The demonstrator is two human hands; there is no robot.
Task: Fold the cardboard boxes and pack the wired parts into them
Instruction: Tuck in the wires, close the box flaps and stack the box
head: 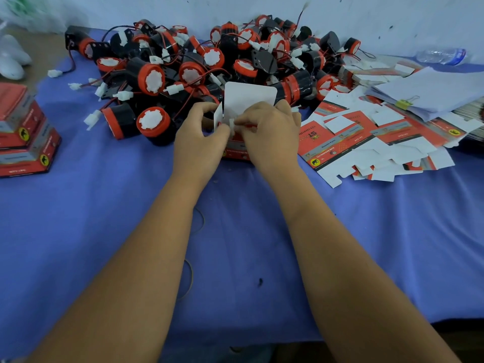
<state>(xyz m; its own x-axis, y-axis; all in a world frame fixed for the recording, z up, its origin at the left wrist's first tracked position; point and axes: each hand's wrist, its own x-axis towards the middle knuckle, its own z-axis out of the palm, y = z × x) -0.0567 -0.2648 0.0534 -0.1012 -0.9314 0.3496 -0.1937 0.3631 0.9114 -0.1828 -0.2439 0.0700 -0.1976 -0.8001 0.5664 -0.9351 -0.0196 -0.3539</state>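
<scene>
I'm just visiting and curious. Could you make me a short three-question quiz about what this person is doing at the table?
1. True or false: the box in the hands has its top flap closed.
2. Where do the flat unfolded boxes lie? A) the person's right B) the person's left C) on the floor
3. What does the pile of wired parts rest on?

Key: 1 false, the flap stands up. 2 A. 3 the blue cloth.

A blue cloth [104, 218] is covering the tabletop; a plastic bottle [442, 56] is lying at the far right; clipped papers [432, 93] are resting nearby.
</scene>
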